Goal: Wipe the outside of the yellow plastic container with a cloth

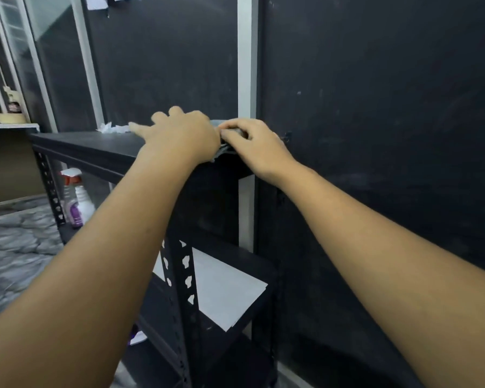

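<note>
Left hand: left hand (184, 133) lies palm down on the top shelf (90, 144) of a black metal rack, fingers stretched out and spread toward the wall, thumb side reaching left; it covers the left part of a grey cloth (221, 151).
Right hand: right hand (252, 142) sits just beside the left one, fingers curled down and pinching the grey cloth at the shelf's right end.
Cloth: crumpled and mostly hidden under both hands; a folded edge shows between the wrists at the shelf's front lip, and a thin strip shows behind the knuckles. Its long axis seems to run left-right along the shelf, though too little shows to be sure.
Yellow container: not visible from the head view, so its place and direction cannot be told.
Rack: slotted upright post (181, 275) below the forearms; a white sheet (224, 289) lies on a lower shelf.
Other items: white crumpled paper (111, 127) at the back of the top shelf, left of the hands; a spray bottle (77, 197) with a purple label stands on a lower shelf at left.
Backdrop: dark wall with a pale vertical strip (247, 57) behind the hands.
</note>
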